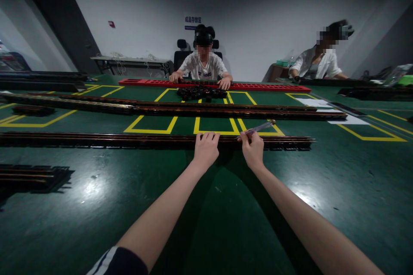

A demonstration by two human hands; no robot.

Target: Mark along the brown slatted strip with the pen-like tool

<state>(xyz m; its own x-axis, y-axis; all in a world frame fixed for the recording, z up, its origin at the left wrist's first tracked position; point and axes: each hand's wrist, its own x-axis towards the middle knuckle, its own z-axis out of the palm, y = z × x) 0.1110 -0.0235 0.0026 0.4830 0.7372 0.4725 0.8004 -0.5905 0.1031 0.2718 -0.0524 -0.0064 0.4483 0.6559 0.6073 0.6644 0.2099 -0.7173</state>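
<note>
My left hand [206, 151] is on a long dark strip [97, 141] that lies across the green table in front of me. Its fingers curl over the strip's far edge, and the thumb is hidden. Just to the right, my right hand [253, 149] pinches a slim tool with a clear handle [262, 127]. The handle slants up to the right and ends in a brownish knob; its lower tip points at the strip near the fingers, too small to make out. The strip has thin reddish-brown lines along it.
Beyond lie more long dark strips [180, 108], a dark heap of small parts [201, 92] and a red slotted rail [264, 87]. A co-worker [203, 66] sits opposite, another person [318, 66] at far right. Short dark strips [32, 178] lie near left. Yellow tape [155, 131] marks the table.
</note>
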